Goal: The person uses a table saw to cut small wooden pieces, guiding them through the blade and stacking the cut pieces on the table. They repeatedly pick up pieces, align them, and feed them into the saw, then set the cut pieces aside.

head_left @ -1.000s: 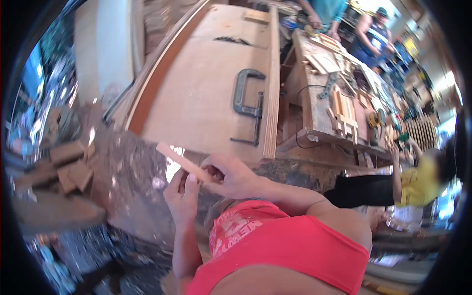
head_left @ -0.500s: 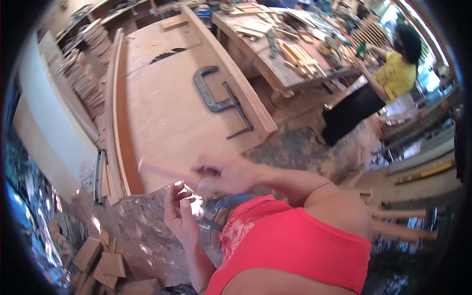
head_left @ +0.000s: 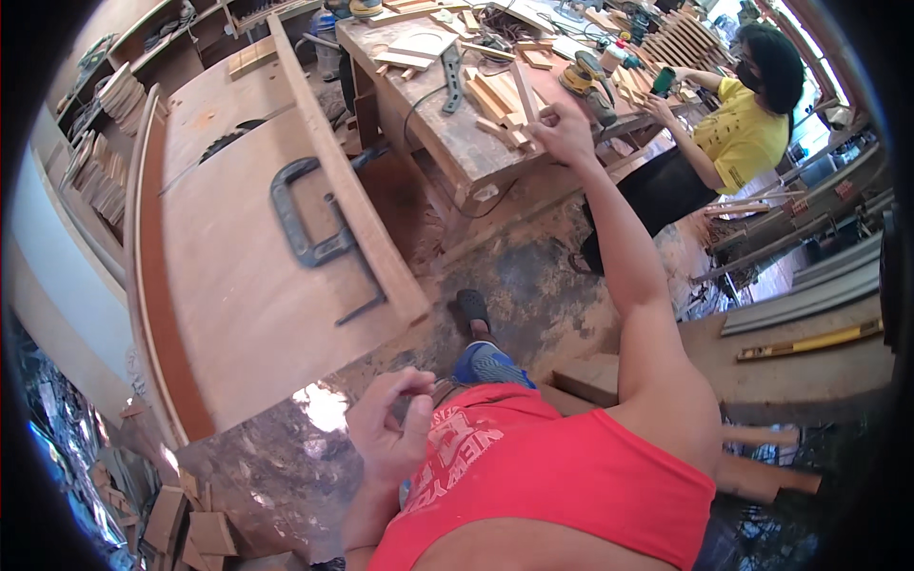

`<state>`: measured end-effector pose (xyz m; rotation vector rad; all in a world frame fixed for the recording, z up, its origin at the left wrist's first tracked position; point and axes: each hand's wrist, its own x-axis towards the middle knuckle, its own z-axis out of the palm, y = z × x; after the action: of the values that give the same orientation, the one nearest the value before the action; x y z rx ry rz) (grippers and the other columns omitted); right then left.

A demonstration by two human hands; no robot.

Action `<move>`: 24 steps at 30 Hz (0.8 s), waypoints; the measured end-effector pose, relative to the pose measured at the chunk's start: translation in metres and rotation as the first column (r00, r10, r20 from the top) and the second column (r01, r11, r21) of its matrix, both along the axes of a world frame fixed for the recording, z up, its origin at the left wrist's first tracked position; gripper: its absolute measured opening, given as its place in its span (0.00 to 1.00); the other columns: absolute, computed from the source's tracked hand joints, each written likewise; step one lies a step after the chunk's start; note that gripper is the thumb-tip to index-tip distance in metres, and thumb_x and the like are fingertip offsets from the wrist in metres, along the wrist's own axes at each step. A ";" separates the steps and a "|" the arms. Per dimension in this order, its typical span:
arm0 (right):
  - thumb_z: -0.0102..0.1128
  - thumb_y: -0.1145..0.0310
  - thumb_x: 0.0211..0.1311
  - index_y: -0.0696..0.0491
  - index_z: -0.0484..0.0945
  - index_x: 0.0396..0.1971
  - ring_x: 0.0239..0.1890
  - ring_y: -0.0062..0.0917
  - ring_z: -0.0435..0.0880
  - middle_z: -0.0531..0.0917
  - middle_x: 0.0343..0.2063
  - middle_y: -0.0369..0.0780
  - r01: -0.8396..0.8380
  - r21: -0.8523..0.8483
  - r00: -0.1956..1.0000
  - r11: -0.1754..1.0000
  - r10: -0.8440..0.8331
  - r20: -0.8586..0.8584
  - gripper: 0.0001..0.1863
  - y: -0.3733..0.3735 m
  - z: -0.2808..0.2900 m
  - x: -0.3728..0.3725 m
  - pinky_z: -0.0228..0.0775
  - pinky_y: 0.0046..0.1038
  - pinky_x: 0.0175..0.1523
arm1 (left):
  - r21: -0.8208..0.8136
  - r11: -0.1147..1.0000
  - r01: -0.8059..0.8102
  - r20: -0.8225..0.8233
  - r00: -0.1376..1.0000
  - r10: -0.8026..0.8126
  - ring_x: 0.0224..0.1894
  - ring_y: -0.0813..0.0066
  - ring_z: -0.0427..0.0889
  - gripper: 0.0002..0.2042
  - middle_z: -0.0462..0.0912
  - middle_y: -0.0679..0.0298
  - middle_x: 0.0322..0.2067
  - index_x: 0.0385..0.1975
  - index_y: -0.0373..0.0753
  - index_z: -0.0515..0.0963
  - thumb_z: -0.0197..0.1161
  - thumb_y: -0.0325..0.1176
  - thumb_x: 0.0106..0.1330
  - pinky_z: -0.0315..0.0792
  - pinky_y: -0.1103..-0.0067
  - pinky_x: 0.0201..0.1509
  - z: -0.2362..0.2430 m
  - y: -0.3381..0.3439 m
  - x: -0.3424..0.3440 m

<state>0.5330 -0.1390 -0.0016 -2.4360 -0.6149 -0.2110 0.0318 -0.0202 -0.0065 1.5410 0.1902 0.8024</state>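
My right hand (head_left: 564,133) is stretched out over the corner of the cluttered workbench (head_left: 457,157). Its fingers close on the lower end of a thin wooden strip (head_left: 524,92), which tilts up over a pile of similar strips (head_left: 490,98). Close to my torso, my left hand (head_left: 388,426) has loosely curled fingers with a gap to the thumb, and I see nothing in it. A saw table (head_left: 257,352) with a protruding blade (head_left: 226,145) stands to the left. On it a grey C-clamp (head_left: 309,224) lies against the long wooden fence (head_left: 347,181).
A co-worker in a yellow shirt (head_left: 747,133) stands at the bench's right, holding a green tool (head_left: 664,81). A sander (head_left: 586,84) rests near my right hand. Wood offcuts (head_left: 205,533) lie at lower left. A yellow level (head_left: 809,340) lies on the right.
My right hand has swung from above the saw table out to the bench, with a wooden strip in it. My left hand has drawn nearer my torso, its fingers more curled. The view has shifted right.
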 end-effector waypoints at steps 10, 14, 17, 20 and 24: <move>0.74 0.53 0.57 0.52 0.88 0.50 0.48 0.38 0.91 0.91 0.41 0.49 -0.235 -0.293 0.955 0.927 0.163 -0.249 0.24 0.075 -0.110 0.258 0.82 0.38 0.57 | -0.176 0.982 -0.068 -0.170 0.985 0.038 0.41 0.70 0.89 0.14 0.88 0.51 0.41 0.53 0.28 0.81 0.66 0.19 0.69 0.83 0.77 0.46 -0.033 -0.063 0.260; 0.78 0.52 0.56 0.58 0.88 0.46 0.41 0.37 0.93 0.92 0.37 0.50 -0.303 -0.168 0.931 0.938 0.253 -0.264 0.27 0.071 -0.124 0.263 0.84 0.35 0.52 | -0.271 0.938 -0.215 -0.306 0.943 0.128 0.44 0.71 0.88 0.13 0.88 0.53 0.43 0.54 0.27 0.81 0.65 0.22 0.72 0.82 0.76 0.50 -0.035 -0.063 0.297; 0.79 0.52 0.55 0.58 0.88 0.47 0.41 0.37 0.93 0.92 0.36 0.49 -0.342 -0.097 0.910 0.935 0.304 -0.281 0.27 0.067 -0.126 0.272 0.84 0.36 0.51 | -0.255 0.935 -0.248 -0.354 0.923 0.148 0.45 0.72 0.87 0.13 0.88 0.54 0.44 0.54 0.28 0.81 0.65 0.23 0.73 0.81 0.77 0.51 -0.035 -0.058 0.323; 0.79 0.52 0.54 0.59 0.89 0.44 0.41 0.39 0.92 0.91 0.36 0.51 -0.369 -0.037 0.875 0.929 0.334 -0.350 0.26 0.067 -0.136 0.289 0.84 0.36 0.52 | -0.295 0.920 -0.257 -0.390 0.912 0.130 0.45 0.73 0.87 0.12 0.88 0.55 0.44 0.53 0.28 0.82 0.66 0.24 0.73 0.81 0.77 0.51 -0.028 -0.055 0.353; 0.79 0.55 0.56 0.60 0.89 0.37 0.33 0.31 0.91 0.90 0.29 0.46 -0.403 -0.047 0.835 0.914 0.347 -0.427 0.21 0.063 -0.135 0.302 0.82 0.33 0.43 | -0.131 0.965 -0.226 -0.401 0.902 0.157 0.43 0.74 0.87 0.12 0.88 0.57 0.43 0.52 0.30 0.83 0.68 0.25 0.71 0.81 0.77 0.50 -0.039 -0.045 0.405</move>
<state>0.8346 -0.0757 -0.1369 -2.3188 -0.9156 0.5126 0.4372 -0.0653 -0.0455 1.5155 0.6986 0.6047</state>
